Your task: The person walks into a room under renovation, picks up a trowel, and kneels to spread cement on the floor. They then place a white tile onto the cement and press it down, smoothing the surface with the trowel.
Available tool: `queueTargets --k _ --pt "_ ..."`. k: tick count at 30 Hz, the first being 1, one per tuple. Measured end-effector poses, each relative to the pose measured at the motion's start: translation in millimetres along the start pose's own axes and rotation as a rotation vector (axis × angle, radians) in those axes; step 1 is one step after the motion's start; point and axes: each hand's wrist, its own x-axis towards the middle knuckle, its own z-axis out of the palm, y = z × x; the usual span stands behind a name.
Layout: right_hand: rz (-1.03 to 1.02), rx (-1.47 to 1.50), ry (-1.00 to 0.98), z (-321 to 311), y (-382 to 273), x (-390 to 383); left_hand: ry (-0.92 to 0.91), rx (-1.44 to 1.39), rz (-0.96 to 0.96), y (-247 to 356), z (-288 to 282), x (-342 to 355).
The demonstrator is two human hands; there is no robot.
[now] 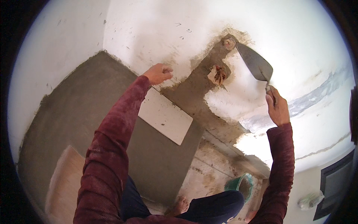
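One trowel [255, 63] up-left of right hand [277, 106], handle [268, 89] in its grip, left hand [159, 74] half-curled

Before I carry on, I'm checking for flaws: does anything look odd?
A crumpled wad, perhaps paper, and a smaller one near the tip of the trowel sit in the grey-brown mortar on the wall. They look odd: ragged and bunched.
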Motion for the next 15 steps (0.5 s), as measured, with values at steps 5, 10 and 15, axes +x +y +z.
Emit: queueTargets --k 5,10,15 --pt "0.010 -0.013 0.030 1.5 1.4 -5.2 0.002 -0.103 -0.033 1.4 0.4 3.0" --pt "0.041 0.057 0.007 15.3 4.3 -14.8 0.026 -0.044 0.017 8.4 -3.0 -1.7" --pt "0.045 -0.075 -0.090 8.9 3.8 -16.2 0.005 -0.062 0.022 12.8 -3.9 -4.0"
